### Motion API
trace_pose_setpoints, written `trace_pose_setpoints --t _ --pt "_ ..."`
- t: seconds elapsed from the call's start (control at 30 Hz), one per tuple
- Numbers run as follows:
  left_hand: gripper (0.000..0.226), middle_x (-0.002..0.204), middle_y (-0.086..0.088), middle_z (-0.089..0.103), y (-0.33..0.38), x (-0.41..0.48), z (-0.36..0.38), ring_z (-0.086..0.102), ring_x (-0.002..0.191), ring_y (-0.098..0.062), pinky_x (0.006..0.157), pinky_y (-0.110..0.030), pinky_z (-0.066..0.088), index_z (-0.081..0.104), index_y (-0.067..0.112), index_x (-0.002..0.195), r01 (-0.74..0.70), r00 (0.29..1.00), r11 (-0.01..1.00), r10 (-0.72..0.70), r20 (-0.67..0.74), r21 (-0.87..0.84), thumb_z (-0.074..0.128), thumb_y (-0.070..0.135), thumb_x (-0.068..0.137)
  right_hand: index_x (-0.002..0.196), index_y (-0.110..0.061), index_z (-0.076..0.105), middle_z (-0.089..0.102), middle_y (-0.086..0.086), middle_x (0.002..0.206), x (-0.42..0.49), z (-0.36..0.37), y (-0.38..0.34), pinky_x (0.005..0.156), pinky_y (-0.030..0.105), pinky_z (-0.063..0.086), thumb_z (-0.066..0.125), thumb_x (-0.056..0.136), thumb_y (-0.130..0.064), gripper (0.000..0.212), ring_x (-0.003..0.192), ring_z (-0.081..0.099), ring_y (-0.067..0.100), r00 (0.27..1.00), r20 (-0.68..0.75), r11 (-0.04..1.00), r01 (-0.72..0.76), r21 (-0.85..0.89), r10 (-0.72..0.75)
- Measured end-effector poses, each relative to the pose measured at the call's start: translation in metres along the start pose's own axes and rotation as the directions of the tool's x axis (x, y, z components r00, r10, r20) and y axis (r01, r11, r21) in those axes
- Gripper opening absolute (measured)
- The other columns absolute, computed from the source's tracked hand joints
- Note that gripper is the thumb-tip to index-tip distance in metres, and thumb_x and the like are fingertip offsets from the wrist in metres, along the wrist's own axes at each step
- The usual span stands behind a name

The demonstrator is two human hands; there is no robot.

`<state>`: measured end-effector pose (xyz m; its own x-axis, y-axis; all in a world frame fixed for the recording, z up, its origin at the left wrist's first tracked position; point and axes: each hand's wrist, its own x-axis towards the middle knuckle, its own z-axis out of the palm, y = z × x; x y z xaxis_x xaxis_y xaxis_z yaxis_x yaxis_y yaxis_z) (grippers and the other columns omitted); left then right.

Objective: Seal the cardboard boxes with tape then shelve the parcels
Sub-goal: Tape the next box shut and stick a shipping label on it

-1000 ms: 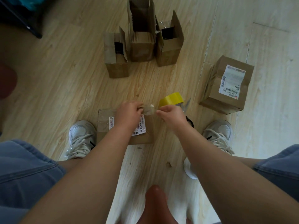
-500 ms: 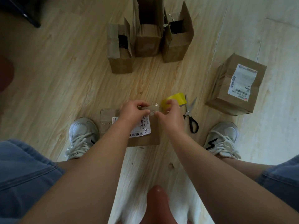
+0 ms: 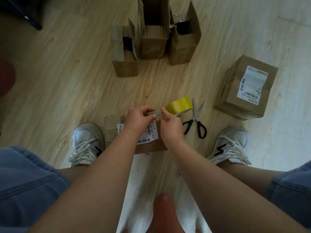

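Note:
A flat cardboard box with a white barcode label lies on the floor between my shoes. Above its far edge my left hand pinches the free end of a clear tape strip. My right hand pinches the same strip on its right side, by the yellow tape roll. The roll sits just beyond my right hand's fingers, and I cannot tell whether it rests on the floor. Black-handled scissors lie on the floor to the right of the roll.
Three open cardboard boxes stand in a row at the far middle. A closed box with a white label sits at the right. My two white shoes flank the near box on the wooden floor.
My hands have come lower and closer together over the near box, and the tape strip between them is shorter. The scissors, hidden behind the roll a second ago, now show fully.

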<state>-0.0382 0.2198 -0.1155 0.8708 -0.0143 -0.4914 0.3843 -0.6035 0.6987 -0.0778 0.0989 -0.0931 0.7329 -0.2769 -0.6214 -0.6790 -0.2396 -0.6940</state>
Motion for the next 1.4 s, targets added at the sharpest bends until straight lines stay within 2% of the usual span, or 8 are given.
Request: trace_pose_setpoints --t 0.23,0.43,0.6,0.77,0.93,1.03,1.17,1.4 --pt "0.023 0.1 0.017 0.068 -0.002 0.001 0.001 0.06 0.109 -0.018 0.101 -0.048 0.045 0.068 0.051 0.089 -0.004 1.0 1.0 0.004 -0.015 0.004 0.078 0.033 0.078 0.154 -0.035 0.034 0.055 0.003 0.128 -0.017 0.009 0.018 0.086 0.039 0.047 0.032 0.107 -0.038 0.047 0.116 0.056 0.025 0.99 -0.074 0.854 0.067 -0.516 -0.122" --pt "0.028 0.11 0.008 0.068 0.0 -0.006 0.0 0.056 0.114 -0.02 0.106 -0.046 0.04 0.071 0.032 0.115 -0.079 0.995 0.992 0.085 -0.06 0.104 0.072 0.032 0.087 0.151 -0.032 0.041 0.056 0.005 0.132 -0.01 0.003 0.017 0.091 0.041 0.048 0.032 0.107 -0.039 0.045 0.121 0.055 0.025 0.998 0.01 0.901 0.066 -0.43 -0.068" --pt "0.047 0.155 -0.004 0.039 0.003 -0.024 0.0 0.028 0.144 -0.024 0.119 -0.037 0.008 0.045 0.026 0.146 -0.121 0.987 0.836 0.159 -0.026 0.535 0.044 0.043 0.102 0.144 -0.022 0.051 0.061 0.005 0.135 -0.01 -0.008 0.008 0.086 0.033 0.041 0.034 0.108 -0.036 0.042 0.122 0.056 0.026 0.997 0.081 0.911 0.026 -0.413 0.008" --pt "0.057 0.166 -0.005 0.005 -0.01 -0.054 -0.014 0.001 0.152 -0.023 0.122 -0.043 -0.002 0.019 0.021 0.156 0.055 0.949 0.74 0.17 -0.266 0.67 0.039 0.031 0.104 0.142 -0.02 0.053 0.065 0.009 0.127 -0.011 -0.007 0.011 0.087 0.036 0.052 0.041 0.105 -0.034 0.042 0.11 0.064 0.033 0.987 0.092 0.954 -0.1 -0.281 0.131" --pt "0.075 0.163 -0.017 -0.003 -0.024 -0.071 -0.022 -0.001 0.15 -0.037 0.119 -0.053 0.006 0.011 0.017 0.156 0.364 0.884 0.813 -0.148 -0.443 0.455 0.054 0.035 0.097 0.115 -0.005 0.057 0.068 0.016 0.101 -0.016 0.004 0.021 0.073 0.047 0.06 0.052 0.098 -0.026 0.028 0.083 0.07 0.034 0.973 0.104 0.957 -0.176 -0.231 0.204" --pt "0.074 0.163 -0.016 -0.009 -0.024 -0.067 -0.024 -0.009 0.149 -0.041 0.12 -0.054 0.011 0.004 0.021 0.157 0.362 0.912 0.859 -0.247 -0.328 0.361 0.049 0.038 0.1 0.116 -0.006 0.05 0.062 0.008 0.109 -0.024 -0.003 0.006 0.062 0.032 0.045 0.059 0.095 -0.019 0.026 0.09 0.061 0.025 0.999 0.005 0.904 -0.034 -0.426 0.04" --pt "0.073 0.163 -0.006 -0.02 -0.017 -0.056 -0.023 -0.024 0.148 -0.031 0.123 -0.048 0.006 -0.001 0.027 0.158 0.068 0.995 0.889 -0.03 -0.091 0.453 0.046 0.038 0.102 0.136 -0.013 0.048 0.05 0.005 0.131 -0.022 -0.01 -0.018 0.096 0.039 0.045 0.06 0.098 -0.021 0.04 0.121 0.048 0.025 0.947 0.017 0.742 0.262 -0.617 -0.32" --pt "0.067 0.159 -0.005 -0.033 -0.024 -0.045 -0.013 -0.034 0.144 -0.028 0.122 -0.045 -0.008 -0.017 0.027 0.154 -0.01 1.0 0.805 0.025 -0.018 0.593 0.025 0.045 0.105 0.137 -0.014 0.054 0.051 0.007 0.136 0.009 -0.009 -0.011 0.082 0.034 0.038 0.046 0.104 -0.041 0.044 0.121 0.052 0.027 0.978 0.125 0.784 0.211 -0.584 -0.169"
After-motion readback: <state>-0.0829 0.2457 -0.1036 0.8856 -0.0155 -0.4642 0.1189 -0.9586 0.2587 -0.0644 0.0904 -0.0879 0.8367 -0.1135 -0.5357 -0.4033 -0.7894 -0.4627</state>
